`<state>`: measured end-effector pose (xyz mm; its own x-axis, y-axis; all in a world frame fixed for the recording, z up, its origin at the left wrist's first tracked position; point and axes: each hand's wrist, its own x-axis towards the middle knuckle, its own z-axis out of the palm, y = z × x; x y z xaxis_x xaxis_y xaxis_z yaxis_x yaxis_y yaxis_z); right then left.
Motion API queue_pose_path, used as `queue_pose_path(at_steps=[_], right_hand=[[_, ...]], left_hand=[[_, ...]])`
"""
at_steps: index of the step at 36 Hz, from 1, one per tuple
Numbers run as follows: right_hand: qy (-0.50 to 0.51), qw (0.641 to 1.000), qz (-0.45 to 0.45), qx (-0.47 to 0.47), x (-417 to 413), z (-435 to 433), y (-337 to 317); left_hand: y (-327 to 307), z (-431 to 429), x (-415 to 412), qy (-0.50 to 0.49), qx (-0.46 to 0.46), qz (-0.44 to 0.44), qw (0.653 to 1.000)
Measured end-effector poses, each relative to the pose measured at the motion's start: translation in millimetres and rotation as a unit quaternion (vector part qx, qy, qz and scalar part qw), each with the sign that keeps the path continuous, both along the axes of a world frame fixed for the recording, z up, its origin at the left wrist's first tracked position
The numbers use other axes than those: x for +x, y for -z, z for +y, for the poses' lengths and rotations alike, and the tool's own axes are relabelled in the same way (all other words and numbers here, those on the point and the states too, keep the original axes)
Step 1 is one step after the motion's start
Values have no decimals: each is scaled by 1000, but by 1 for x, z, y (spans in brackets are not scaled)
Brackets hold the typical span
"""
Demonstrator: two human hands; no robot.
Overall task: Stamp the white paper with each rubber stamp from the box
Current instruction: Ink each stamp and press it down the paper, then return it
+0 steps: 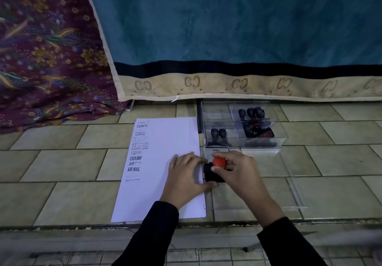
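One red-knobbed stamp (219, 162) sits on the black ink pad (210, 176), and my right hand (239, 169) grips its knob from 3 o'clock. My left hand (186, 175) lies with fingers nearly straight across the paper's edge, thumb touching the pad's near corner. From the stamp, the white paper (171, 137) lies at 9 o'clock, its long axis running 12 to 6, the blank column nearest. The clear box (215, 110) stands at 1 o'clock.
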<state>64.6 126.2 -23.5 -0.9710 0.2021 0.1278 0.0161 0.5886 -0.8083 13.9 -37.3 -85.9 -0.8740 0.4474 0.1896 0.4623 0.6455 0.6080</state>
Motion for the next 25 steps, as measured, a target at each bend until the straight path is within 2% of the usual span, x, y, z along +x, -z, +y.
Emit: queue_pose_path(at_steps=[5, 9, 11, 15, 17, 18, 21, 25], right_hand=[[-2, 1000, -26, -2, -9, 1, -7], [-17, 999, -35, -27, -7, 4, -5], [-30, 999, -30, -21, -4, 6, -3], [-36, 999, -6, 38, 1, 6, -6], [-36, 999, 20, 32, 3, 4, -10], [-38, 999, 27, 12, 3, 1, -14], [-58, 998, 29, -27, 1, -17, -24], [-126, 992, 25, -17, -7, -60, -30]], left_hand=[[-11, -2, -1, -33, 130, -138, 981], [-24, -5, -3, -78, 299, -228, 923], [-29, -10, -4, -115, 373, -233, 891], [-40, -30, -8, -187, 501, -183, 825], [-46, -51, -12, -195, 537, -154, 807], [-49, -63, -15, -195, 536, -136, 810], [-48, -106, -23, -194, 455, -83, 865], [-28, -162, -42, -182, 262, -35, 947]])
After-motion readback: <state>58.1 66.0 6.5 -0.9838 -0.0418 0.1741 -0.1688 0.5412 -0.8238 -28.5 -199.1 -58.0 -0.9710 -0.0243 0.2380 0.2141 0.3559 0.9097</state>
